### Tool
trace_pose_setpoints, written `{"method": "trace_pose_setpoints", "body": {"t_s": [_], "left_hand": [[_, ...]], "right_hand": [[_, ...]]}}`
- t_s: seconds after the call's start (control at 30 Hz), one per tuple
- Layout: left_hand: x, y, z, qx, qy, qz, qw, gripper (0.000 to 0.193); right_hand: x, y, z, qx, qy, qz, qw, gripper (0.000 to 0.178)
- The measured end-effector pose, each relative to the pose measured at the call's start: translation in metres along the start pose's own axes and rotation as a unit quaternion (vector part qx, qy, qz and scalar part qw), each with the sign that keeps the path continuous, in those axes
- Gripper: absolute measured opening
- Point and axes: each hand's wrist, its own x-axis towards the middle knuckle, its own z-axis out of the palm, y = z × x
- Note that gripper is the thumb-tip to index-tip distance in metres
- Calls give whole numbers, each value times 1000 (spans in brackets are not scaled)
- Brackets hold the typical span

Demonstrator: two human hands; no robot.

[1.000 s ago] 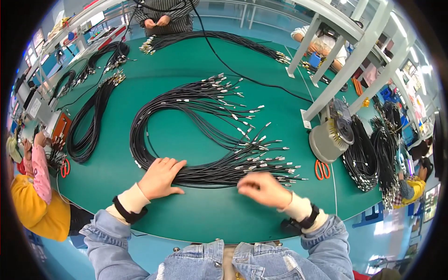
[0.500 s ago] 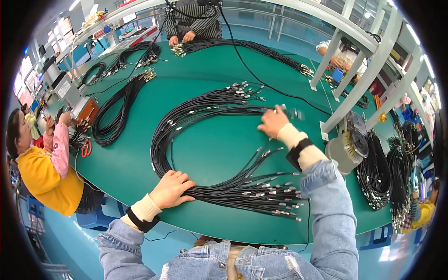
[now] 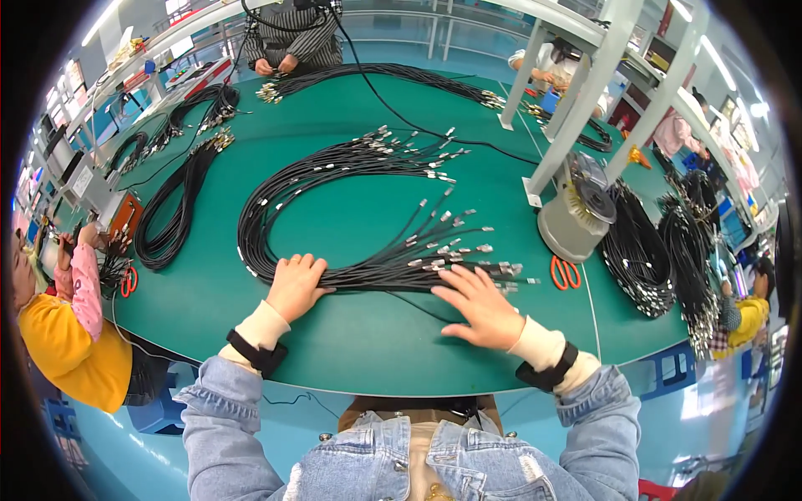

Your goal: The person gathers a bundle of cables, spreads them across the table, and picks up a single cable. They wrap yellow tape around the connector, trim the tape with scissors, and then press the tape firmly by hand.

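Green smooth-topped desk (image 3: 376,359): carries the cables, with its near edge curving across in front of the person's body
Black C-shaped bundle of thin cables (image 3: 252,225): on the desk ahead of both hands, closed bend to the left, opening to the right
Lower cable run (image 3: 376,277): the side of the bundle nearest the body, long axis roughly left to right, lying across the space between the hands and fanning out at the right
Grey round-bodied machine (image 3: 576,221): on the desk to the right, apart from the fan
Bare right hand (image 3: 480,311): nearer to the fanned end, which lies forward of the palm; grip spread, thumb well out, fingertips over the lower run's edge, contact hard to tell
Bare left hand (image 3: 296,285): laid over the run near the bend, fingers close together pointing away from the body; cannot tell whether its grip wraps any cable
Thin black stray cable (image 3: 422,309): dips from the run toward the right thumb
Red-handled scissors (image 3: 565,273): right of the right hand, clear of the cables
Silver metal connector ends (image 3: 484,248): just beyond the right fingers, pointing mostly right
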Motion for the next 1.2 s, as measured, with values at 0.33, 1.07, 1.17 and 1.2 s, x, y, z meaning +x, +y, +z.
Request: {"method": "trace_pose_setpoints", "body": {"t_s": [0.33,1.07,1.17,1.2], "left_hand": [[-11,4,-11,-77,-1,10,997,41],[-16,55,-21,-39,-57,26,997,37],[-15,64,-34,-126,-31,25,991,44],[-9,65,-37,-129,-33,22,991,44]], "right_hand": [[-37,42,32,-33,18,78,996,31],[-44,75,26,51,68,148,985,18],[-44,82,14,133,59,174,974,16],[-41,84,10,175,53,189,965,15]]}}
